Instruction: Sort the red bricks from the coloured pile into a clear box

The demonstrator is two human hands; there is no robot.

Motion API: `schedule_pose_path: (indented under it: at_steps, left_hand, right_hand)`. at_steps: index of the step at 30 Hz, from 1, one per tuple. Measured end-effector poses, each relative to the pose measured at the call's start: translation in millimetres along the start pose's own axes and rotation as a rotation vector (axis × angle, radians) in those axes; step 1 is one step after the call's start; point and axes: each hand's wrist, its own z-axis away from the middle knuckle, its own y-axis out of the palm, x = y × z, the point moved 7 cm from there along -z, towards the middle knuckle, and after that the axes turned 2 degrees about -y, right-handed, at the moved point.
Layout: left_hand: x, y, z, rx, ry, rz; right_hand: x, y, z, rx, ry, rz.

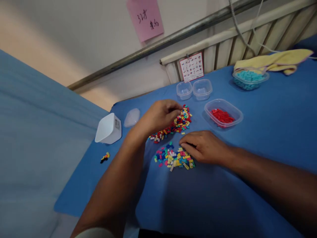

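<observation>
Over the far pile of coloured pieces (pixel 186 120), your left hand (pixel 164 114) is palm down, fingers curled and thumb near the fingertips; any hold cannot be confirmed. To its right, your right hand (pixel 201 146) lies low beside the near pile (pixel 174 158), fingers bent toward the thumb, contents of the grip not determinable.

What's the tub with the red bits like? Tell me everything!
The tub looks like clear plastic, with rounded corners and a rim around its open top. It sits upright on the blue table. Red bits lie heaped inside, with bare walls showing above them. The right hand is nearby but isn't touching it.
</observation>
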Motion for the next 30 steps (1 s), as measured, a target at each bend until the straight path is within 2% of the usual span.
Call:
schedule_pose_path:
  at_steps: [4,8,12,17,21,24,27,30]
  left_hand:
    - [57.6,-16.6,55.0,-0.048,-0.243,-0.146]
    - [84.1,-11.7,98.8,0.000,-0.356,-0.147]
    - [83.5,-2.9,120.4,0.034,-0.357,-0.071]
    - [82.3,15.0,126.8,0.168,-0.267,-0.138]
    - [83.2,18.7,129.3,0.207,-0.272,-0.189]
    - [77.3,11.5,128.4,0.155,-0.298,-0.195]
    - [74.3,1.2,124.8,0.018,-0.336,-0.183]
    - [75.2,2.6,119.7,-0.058,-0.307,-0.182]
  right_hand:
    - [1.5,-1.0,2.3,-0.022,0.002,-0.015]
    - [2.8,-1.3,4.5,-0.006,0.019,-0.032]
    - [2.4,-1.6,6.5,-0.011,0.024,-0.021]
    - [2.7,-0.6,8.8,-0.006,0.009,0.009]
    - [3.6,-1.1,10.0,0.004,0.007,0.010]
    - [4.2,-1.6,10.2,0.010,0.006,0.018]
    - [4.7,-1.3,10.1,0.016,-0.003,0.031]
    - [4.8,-1.0,9.9,0.016,-0.009,0.047]
